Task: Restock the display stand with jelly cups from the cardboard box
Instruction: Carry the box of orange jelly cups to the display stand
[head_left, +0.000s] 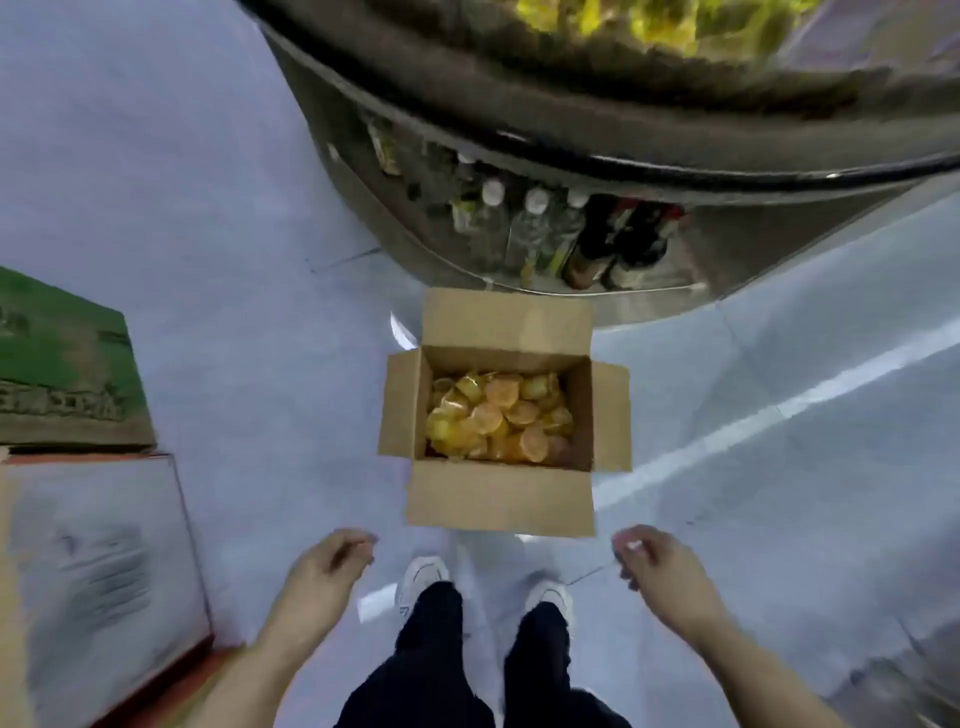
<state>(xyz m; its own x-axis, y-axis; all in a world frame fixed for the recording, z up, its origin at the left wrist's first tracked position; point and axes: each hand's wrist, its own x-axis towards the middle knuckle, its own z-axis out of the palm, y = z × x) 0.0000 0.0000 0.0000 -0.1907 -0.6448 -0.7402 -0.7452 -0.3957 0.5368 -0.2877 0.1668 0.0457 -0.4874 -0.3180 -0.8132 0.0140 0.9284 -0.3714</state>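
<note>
From the head view, you are standing on a pale floor (218, 270), looking straight down at an open cardboard box (501, 499) set on the floor just ahead of your white shoes (423, 577). All four flaps are folded outward. Inside lies a loose heap of yellow and orange jelly cups (498, 415), filling the bottom of the box.

Your left hand (324, 577) hangs low on the left of the box's near flap, apart from it; its fingers (358, 545) are loosely curled and hold nothing. Your right hand (662, 569) hangs on the other side, near the flap's right corner and also clear of it; its fingers (626, 551) are bent inward in a loose curl, and nothing is gripped there either.

Beyond the box stands the display stand (571, 114), dark and curved across the top of the view. Its upper tier holds yellow packets (623, 21), too blurred to tell more. A lower shelf just behind the box carries bottles (524, 228), some clear with white caps, some dark.

At your left, well apart from the box, a green printed carton (57, 364) rests beside a pale carton with a red edge (98, 571).
</note>
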